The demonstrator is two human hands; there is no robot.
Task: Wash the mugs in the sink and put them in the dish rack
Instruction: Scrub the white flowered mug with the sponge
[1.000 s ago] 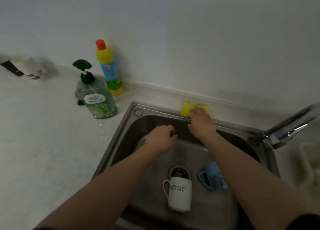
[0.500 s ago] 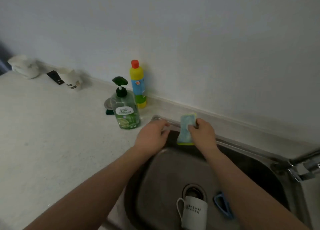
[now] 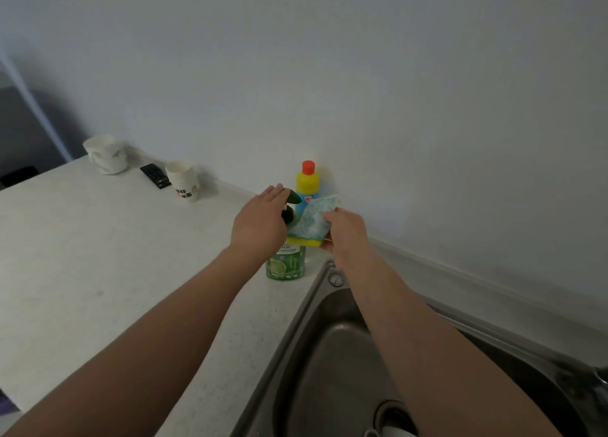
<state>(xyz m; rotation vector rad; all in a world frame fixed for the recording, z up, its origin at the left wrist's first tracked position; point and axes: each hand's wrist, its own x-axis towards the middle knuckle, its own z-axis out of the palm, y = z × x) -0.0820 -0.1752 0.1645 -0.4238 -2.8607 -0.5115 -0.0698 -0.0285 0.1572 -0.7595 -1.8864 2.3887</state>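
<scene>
My right hand (image 3: 345, 232) grips a blue-green and yellow sponge (image 3: 314, 222) and holds it beside the nozzle of the green soap dispenser (image 3: 286, 262). My left hand (image 3: 260, 222) lies flat, fingers straight, on top of the dispenser's dark pump head (image 3: 292, 196). The steel sink (image 3: 316, 354) fills the lower right. Only a sliver of a white mug's rim (image 3: 391, 431) shows at the bottom edge by the drain. The blue mug is out of view.
A yellow and blue bottle with a red cap (image 3: 307, 183) stands against the wall behind the dispenser. On the white counter (image 3: 98, 255) at the far left stand a stack of paper cups (image 3: 182, 179), a dark remote (image 3: 156, 175) and a white container (image 3: 107, 155).
The view swung up and left, away from the sink. My right hand lifted the sponge from the sink's rim and carried it to the dispenser. My left hand moved onto the pump head.
</scene>
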